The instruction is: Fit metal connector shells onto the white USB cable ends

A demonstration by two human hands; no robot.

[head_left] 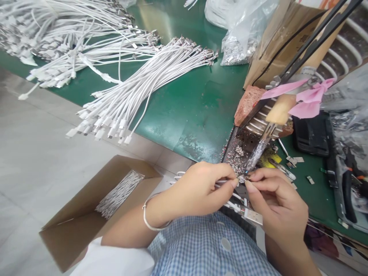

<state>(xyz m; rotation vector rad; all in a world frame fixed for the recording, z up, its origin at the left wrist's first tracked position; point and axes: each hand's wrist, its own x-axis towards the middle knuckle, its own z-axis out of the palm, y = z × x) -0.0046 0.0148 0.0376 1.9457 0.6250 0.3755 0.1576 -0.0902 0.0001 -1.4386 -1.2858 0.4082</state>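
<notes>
My left hand (201, 188) is closed in a pinch on the end of a thin white cable, just under the tip of a mounted soldering iron (257, 153). Facing it, my right hand (280, 195) pinches a small metal connector (242, 179) against that cable end. The fingertips hide most of the joint, and I cannot tell whether the iron touches it. Below my hands hang more white cables, one with a silver USB plug (253, 216). Solder crumbs (238, 155) litter the dark tray beside the iron's tip.
Bundles of white cables (143, 80) lie across the green table (198, 103). A cardboard box (69, 230) holding cables is at the lower left. Bagged connectors (238, 46), a brick (248, 103), a black phone (310, 134) and pliers (348, 191) surround the iron's stand.
</notes>
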